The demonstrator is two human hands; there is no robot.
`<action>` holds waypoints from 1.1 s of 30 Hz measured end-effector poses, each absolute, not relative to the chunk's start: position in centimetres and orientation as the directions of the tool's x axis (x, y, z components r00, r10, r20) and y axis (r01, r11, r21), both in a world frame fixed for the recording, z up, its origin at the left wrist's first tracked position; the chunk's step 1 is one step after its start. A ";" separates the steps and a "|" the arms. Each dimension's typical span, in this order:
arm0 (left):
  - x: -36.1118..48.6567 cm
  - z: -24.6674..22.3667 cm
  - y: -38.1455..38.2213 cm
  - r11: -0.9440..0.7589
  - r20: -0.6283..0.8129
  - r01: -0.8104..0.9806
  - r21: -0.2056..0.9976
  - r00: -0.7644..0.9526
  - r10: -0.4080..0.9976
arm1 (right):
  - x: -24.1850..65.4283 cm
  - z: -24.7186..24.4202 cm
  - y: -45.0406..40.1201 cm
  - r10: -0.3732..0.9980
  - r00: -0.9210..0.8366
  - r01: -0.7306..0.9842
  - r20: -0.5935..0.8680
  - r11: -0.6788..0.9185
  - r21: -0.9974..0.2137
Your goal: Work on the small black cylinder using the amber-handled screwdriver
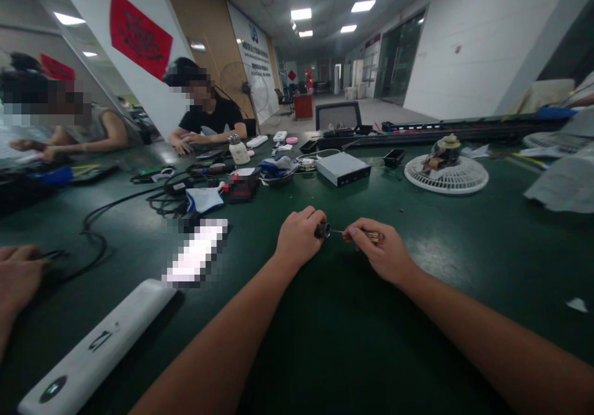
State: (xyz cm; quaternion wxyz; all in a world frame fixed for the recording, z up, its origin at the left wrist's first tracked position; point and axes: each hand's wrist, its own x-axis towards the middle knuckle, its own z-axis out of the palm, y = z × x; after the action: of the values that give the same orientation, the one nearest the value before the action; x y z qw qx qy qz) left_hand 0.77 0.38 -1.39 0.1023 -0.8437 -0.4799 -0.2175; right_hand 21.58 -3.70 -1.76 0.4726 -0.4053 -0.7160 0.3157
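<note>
Only a dark "12"-like mark legible, on the white plastic bar [95, 347]; wall banner [253, 62] lettering too blurred.

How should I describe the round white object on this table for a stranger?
On the long dark green workbench, look ahead of the person's right hand. Beside a silver metal box lies a round white fan grille, the only large ribbed disc, with a lump of parts on top.

Green counter [343, 347] packed with gear!
There's a white fan grille [446, 179] carrying a motor [446, 152], a grey metal box [336, 169] to its left, black cables [176, 187] tangled farther left, and a co-worker [211, 115] in black leaning in beyond.
</note>
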 end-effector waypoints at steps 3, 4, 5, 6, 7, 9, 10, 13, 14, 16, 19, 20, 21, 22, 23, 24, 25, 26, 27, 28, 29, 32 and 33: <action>0.8 -1.5 0.4 -0.515 0.455 0.857 0.037 0.444 0.772 | 21.6 -1.5 -3.8 0.863 -0.241 0.329 0.444 0.503 -0.799; 0.8 -1.5 0.4 -0.515 0.452 0.856 0.038 0.445 0.773 | 21.7 -1.4 -3.8 0.861 -0.248 0.331 0.444 0.506 -0.796; 0.8 -1.5 0.4 -0.515 0.449 0.856 0.039 0.445 0.774 | 21.7 -1.4 -3.9 0.861 -0.255 0.328 0.439 0.504 -0.799; 0.9 -1.5 0.3 -0.515 0.448 0.856 0.041 0.445 0.775 | 21.7 -1.4 -3.9 0.864 -0.260 0.321 0.432 0.499 -0.805; 0.9 -1.6 0.3 -0.516 0.448 0.855 0.045 0.444 0.776 | 21.7 -1.4 -3.9 0.866 -0.265 0.312 0.423 0.492 -0.812; 0.9 -1.6 0.4 -0.516 0.450 0.855 0.057 0.440 0.777 | 21.7 -1.4 -3.9 0.872 -0.262 0.303 0.414 0.482 -0.822; 0.9 -1.6 0.4 -0.517 0.451 0.854 0.063 0.438 0.778 | 21.7 -1.5 -3.9 0.873 -0.255 0.305 0.416 0.480 -0.822; 0.8 -1.7 0.4 -0.522 0.457 0.850 0.071 0.438 0.774 | 21.6 -1.5 -3.8 0.870 -0.236 0.336 0.432 0.490 -0.804; 0.8 -1.7 0.4 -0.525 0.458 0.848 0.069 0.441 0.772 | 21.6 -1.5 -3.7 0.868 -0.233 0.353 0.438 0.495 -0.794; 0.8 -1.6 0.4 -0.532 0.455 0.844 0.065 0.449 0.769 | 21.6 -1.4 -3.7 0.866 -0.231 0.383 0.443 0.499 -0.777; 0.8 -1.5 0.4 -0.536 0.451 0.842 0.063 0.455 0.768 | 21.7 -1.3 -3.8 0.876 -0.238 0.371 0.420 0.482 -0.794; 0.8 -1.5 0.4 -0.537 0.452 0.841 0.062 0.456 0.767 | 21.7 -1.3 -3.8 0.879 -0.243 0.351 0.411 0.475 -0.807; 0.8 -1.5 0.4 -0.538 0.454 0.841 0.061 0.457 0.765 | 21.7 -1.4 -3.9 0.880 -0.249 0.329 0.404 0.469 -0.819; 0.8 -1.5 0.4 -0.539 0.456 0.840 0.061 0.457 0.764 | 21.7 -1.4 -3.9 0.880 -0.252 0.308 0.403 0.468 -0.829; 0.8 -1.5 0.4 -0.540 0.457 0.840 0.062 0.457 0.763 | 21.7 -1.4 -3.9 0.879 -0.250 0.291 0.406 0.468 -0.835; 0.8 -1.5 0.4 -0.539 0.458 0.840 0.063 0.456 0.763 | 21.7 -1.5 -3.8 0.879 -0.243 0.282 0.410 0.469 -0.837; 0.8 -1.5 0.4 -0.538 0.459 0.840 0.064 0.454 0.764 | 21.6 -1.5 -3.8 0.880 -0.235 0.284 0.414 0.469 -0.836; 0.8 -1.5 0.4 -0.537 0.459 0.841 0.064 0.453 0.765 | 21.6 -1.6 -3.7 0.881 -0.227 0.295 0.414 0.468 -0.833; 0.8 -1.5 0.4 -0.535 0.459 0.842 0.062 0.452 0.765 | 21.6 -1.6 -3.7 0.884 -0.224 0.312 0.411 0.464 -0.829; 0.8 -1.6 0.4 -0.535 0.458 0.842 0.060 0.453 0.764 | 21.6 -1.6 -3.7 0.888 -0.226 0.329 0.400 0.456 -0.827; 0.8 -1.6 0.3 -0.538 0.457 0.841 0.056 0.457 0.763 | 21.6 -1.6 -3.6 0.892 -0.234 0.341 0.386 0.447 -0.827; 0.8 -1.6 0.3 -0.545 0.452 0.837 0.047 0.469 0.759 | 21.7 -1.6 -3.6 0.904 -0.255 0.314 0.344 0.414 -0.854; 0.8 -1.6 0.3 -0.547 0.453 0.836 0.048 0.470 0.758 | 21.7 -1.6 -3.6 0.907 -0.252 0.288 0.339 0.404 -0.868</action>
State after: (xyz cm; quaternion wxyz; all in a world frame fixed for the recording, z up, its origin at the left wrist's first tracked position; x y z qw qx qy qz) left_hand 0.80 0.30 -1.57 0.0905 -0.8525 -0.4674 -0.2159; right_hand 21.68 -3.64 -1.56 0.4441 -0.4204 -0.7106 0.3479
